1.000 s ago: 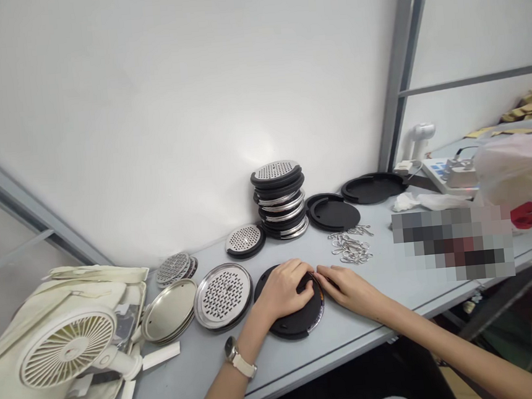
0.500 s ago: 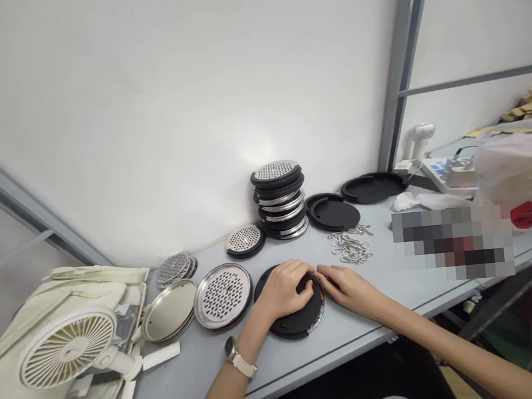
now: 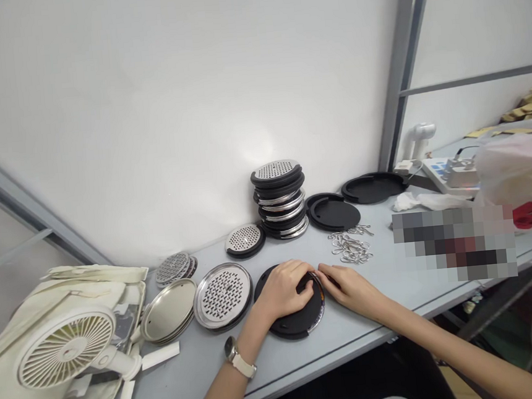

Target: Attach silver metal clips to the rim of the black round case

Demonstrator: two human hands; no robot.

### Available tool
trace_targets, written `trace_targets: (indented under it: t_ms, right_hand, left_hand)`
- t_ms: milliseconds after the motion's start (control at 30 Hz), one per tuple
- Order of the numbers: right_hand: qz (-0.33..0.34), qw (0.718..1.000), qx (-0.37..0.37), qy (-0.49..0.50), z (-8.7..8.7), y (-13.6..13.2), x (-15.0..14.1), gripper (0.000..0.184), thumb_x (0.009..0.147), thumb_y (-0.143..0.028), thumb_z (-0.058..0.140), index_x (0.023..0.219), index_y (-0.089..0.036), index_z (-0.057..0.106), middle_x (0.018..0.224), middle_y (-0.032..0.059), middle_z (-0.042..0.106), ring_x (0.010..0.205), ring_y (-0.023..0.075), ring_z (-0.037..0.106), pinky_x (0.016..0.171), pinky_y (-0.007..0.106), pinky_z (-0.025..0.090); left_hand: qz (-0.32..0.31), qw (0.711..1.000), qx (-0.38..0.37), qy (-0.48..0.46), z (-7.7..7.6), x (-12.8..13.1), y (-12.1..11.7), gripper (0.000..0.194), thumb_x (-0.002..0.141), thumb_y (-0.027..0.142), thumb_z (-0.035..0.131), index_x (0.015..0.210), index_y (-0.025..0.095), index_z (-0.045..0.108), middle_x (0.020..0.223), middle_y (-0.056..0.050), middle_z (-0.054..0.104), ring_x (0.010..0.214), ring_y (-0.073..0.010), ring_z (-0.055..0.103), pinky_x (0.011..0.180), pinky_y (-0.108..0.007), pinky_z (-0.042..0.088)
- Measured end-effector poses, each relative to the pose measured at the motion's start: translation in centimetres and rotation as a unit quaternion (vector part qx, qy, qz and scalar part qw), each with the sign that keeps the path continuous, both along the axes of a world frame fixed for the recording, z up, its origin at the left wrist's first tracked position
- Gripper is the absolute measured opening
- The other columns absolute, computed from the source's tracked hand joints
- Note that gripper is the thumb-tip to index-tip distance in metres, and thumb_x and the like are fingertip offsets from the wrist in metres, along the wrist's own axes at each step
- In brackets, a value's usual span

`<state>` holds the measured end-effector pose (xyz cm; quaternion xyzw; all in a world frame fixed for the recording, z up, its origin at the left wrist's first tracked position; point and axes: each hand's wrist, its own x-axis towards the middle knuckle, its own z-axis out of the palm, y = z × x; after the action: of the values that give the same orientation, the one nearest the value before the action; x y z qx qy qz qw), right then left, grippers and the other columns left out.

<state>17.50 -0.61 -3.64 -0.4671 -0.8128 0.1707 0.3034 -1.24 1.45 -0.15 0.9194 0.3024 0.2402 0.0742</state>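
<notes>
A black round disc point(image 3: 293, 324) lies on the table under my hands, with a shiny coloured strip along its right rim. My left hand point(image 3: 281, 292) rests over it, thumb and fingers closed around the rim at the upper right. From the other side, my right hand point(image 3: 350, 286) pinches that same rim, its fingertips meeting the left ones. Left of the disc sits a round metal grater plate point(image 3: 223, 295) in a dark base. A smaller grater plate point(image 3: 244, 238) in a black holder is behind, beside a tall stack point(image 3: 280, 204) of black holders and metal discs.
Small metal clips point(image 3: 351, 248) lie in a pile at right, before black round holders point(image 3: 339, 213). At left are plain metal lids point(image 3: 171, 310), perforated discs point(image 3: 173, 268) and a white fan point(image 3: 69, 350). A plastic bag point(image 3: 514, 162) stands at far right.
My right hand has eased back very slightly to the right along the rim. The left hand and the disc hold the same place.
</notes>
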Motion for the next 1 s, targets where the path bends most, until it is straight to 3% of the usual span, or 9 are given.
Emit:
trace_targets:
  t_ms: [467,800,1000]
  right_hand:
    - [-0.023,1.000,0.004,0.015,-0.67,0.52,0.20,0.029,0.099,-0.033,0.027,0.073,-0.023,0.038,0.058,-0.0031,0.047,0.051,0.0145,0.047,0.053,0.026,0.032]
    - [0.033,0.999,-0.001,-0.038,-0.01,0.26,0.23,0.030,0.099,-0.029,0.029,0.080,-0.020,0.051,0.071,0.0034,0.061,0.062,0.0167,0.055,0.061,0.027,0.038]
    - [0.029,0.999,0.006,-0.038,-0.15,0.23,0.23,0.030,0.099,-0.029,0.029,0.083,-0.019,0.053,0.073,0.0048,0.062,0.063,0.0173,0.056,0.060,0.027,0.039]
  left_hand:
    - [-0.016,1.000,-0.005,-0.012,-0.29,-0.07,0.08,0.024,0.083,0.013,0.051,0.106,0.018,0.054,0.102,-0.005,0.064,0.097,-0.0199,0.058,0.088,-0.032,0.046]
    - [0.000,1.000,0.001,0.001,-0.10,-0.10,-0.09,0.020,0.082,0.012,0.051,0.101,0.017,0.053,0.096,-0.005,0.061,0.091,-0.0189,0.057,0.083,-0.031,0.046]
    - [0.002,1.000,-0.005,-0.005,-0.23,-0.08,-0.02,0.020,0.082,0.012,0.050,0.101,0.018,0.053,0.097,-0.005,0.061,0.093,-0.0199,0.057,0.084,-0.032,0.046]
